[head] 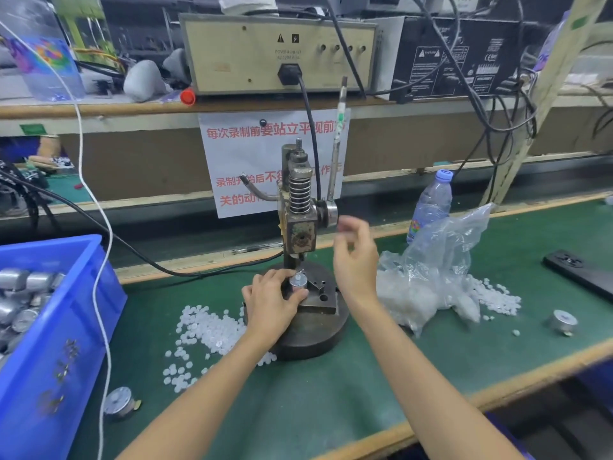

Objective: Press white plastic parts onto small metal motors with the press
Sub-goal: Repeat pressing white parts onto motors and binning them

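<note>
1. Gripping the small metal motor (297, 283) in my left hand (270, 303), I have thumb and fingers curled round its sides. It stands upright on the fixture block (320, 298) at the foot of the press (300, 207), below the press head. A small pale piece shows on its top.
2. My right hand (355, 257) hangs in the air just right of the press head, near the hub of the lever (336, 151) and well above the motor. Its fingers are loosely curled and blurred, so I cannot tell whether they pinch anything.
3. The two hands are apart, with the press column between them.
4. The lever stands nearly upright.
5. White plastic parts (205, 327) lie scattered on the green surface (331, 393) left of the press base, just beside my left wrist. More spill from a clear plastic bag (444, 247) to the right.
6. A blue bin (66, 343) at the left edge holds more motors. One loose motor (119, 401) lies near the bin, and another (562, 322) lies far to the right.
</note>
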Demonstrator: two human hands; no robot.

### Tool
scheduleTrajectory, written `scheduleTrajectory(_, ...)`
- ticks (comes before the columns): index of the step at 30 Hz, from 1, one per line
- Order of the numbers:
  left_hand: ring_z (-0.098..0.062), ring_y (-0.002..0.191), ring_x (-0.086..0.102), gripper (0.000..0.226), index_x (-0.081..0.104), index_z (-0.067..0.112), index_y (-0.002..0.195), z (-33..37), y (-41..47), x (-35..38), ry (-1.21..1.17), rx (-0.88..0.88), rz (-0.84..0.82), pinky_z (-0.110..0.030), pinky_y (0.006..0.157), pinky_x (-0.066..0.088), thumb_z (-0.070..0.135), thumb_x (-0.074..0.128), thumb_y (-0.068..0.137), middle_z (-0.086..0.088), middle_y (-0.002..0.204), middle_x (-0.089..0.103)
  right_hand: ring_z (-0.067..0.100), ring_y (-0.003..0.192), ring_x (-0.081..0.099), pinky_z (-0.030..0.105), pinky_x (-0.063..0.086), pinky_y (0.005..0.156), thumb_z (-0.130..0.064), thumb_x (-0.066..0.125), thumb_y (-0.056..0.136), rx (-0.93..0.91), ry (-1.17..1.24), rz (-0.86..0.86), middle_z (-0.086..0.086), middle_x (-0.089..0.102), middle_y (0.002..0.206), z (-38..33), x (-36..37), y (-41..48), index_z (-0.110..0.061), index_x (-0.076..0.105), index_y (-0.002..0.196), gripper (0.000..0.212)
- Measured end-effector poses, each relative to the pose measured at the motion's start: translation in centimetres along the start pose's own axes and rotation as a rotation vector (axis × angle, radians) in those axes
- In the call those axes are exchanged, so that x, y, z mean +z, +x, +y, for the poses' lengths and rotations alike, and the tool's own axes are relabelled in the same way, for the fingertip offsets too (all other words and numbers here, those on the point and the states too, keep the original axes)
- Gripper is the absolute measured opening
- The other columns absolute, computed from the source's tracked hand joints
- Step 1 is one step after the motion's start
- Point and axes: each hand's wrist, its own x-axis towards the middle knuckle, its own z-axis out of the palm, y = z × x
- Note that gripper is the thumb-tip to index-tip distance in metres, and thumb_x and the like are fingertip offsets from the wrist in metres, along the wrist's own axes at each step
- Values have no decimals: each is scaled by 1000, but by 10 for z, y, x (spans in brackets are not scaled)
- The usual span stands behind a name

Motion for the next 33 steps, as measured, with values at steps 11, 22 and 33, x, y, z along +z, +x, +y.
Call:
scheduleTrajectory(11, -8, 103, 45, 30, 56, 32, 93, 38, -57, 0, -280, 158, -49, -26, 80, 18, 34, 77, 72, 19, 98, 58, 9, 79, 64, 17, 47, 62, -9, 56, 91, 284, -52, -360, -1, 68, 97, 46, -59, -74, -23, 60, 108, 23)
scheduleTrajectory(22, -5, 68, 50, 31, 56, 22, 86, 126, -149, 48, -587, 298, -358, -12, 62, 38, 24, 81, 68, 9, 83, 60, 8, 54, 60, 21, 47, 45, -1, 45, 95, 590, 250, -123, 2, 65, 72, 44, -192, -133, -10, 65, 91, 23)
scheduleTrajectory(33, -3, 61, 49, 30, 60, 15, 97, 164, -234, 129, -472, 360, -716, -8, 62, 38, 3, 73, 72, 1, 90, 62, 11, 54, 62, 22, 47, 52, -6, 43, 97, 773, 93, 15, -1, 66, 66, 106, -293, -208, -15, 63, 87, 23)
